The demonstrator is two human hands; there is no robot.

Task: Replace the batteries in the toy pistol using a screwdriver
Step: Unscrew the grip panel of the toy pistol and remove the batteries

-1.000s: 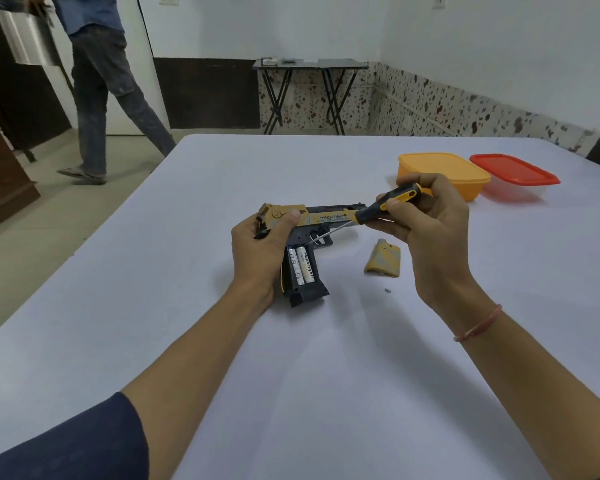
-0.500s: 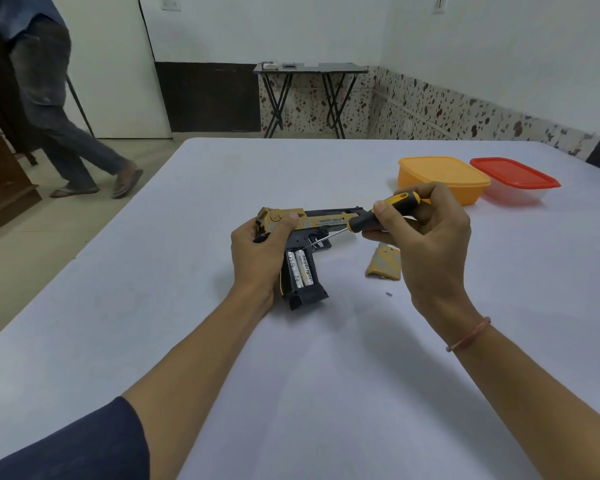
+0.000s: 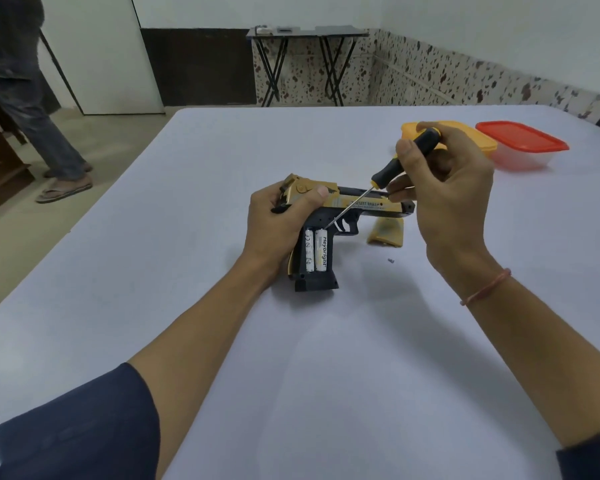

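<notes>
A gold and black toy pistol (image 3: 361, 206) lies on its side on the white table (image 3: 326, 341), grip toward me. The grip's compartment is uncovered and holds two white batteries (image 3: 316, 250). My left hand (image 3: 278, 226) clamps the rear of the pistol. My right hand (image 3: 444, 195) grips a black and orange screwdriver (image 3: 400, 161), tilted steeply, its thin shaft running down-left. The tip touches the top end of the batteries. The gold battery cover (image 3: 387, 233) lies just right of the grip, and a small screw (image 3: 391, 260) lies near it.
An orange-lidded box (image 3: 482, 142) and a red-lidded clear box (image 3: 522, 145) stand at the far right of the table. A person stands on the floor at far left (image 3: 25, 98). A folding table (image 3: 305, 64) is against the back wall.
My right hand raised the screwdriver handle, tilting it steeper, and the tip moved down to the batteries' top end. The person at left walked further left.
</notes>
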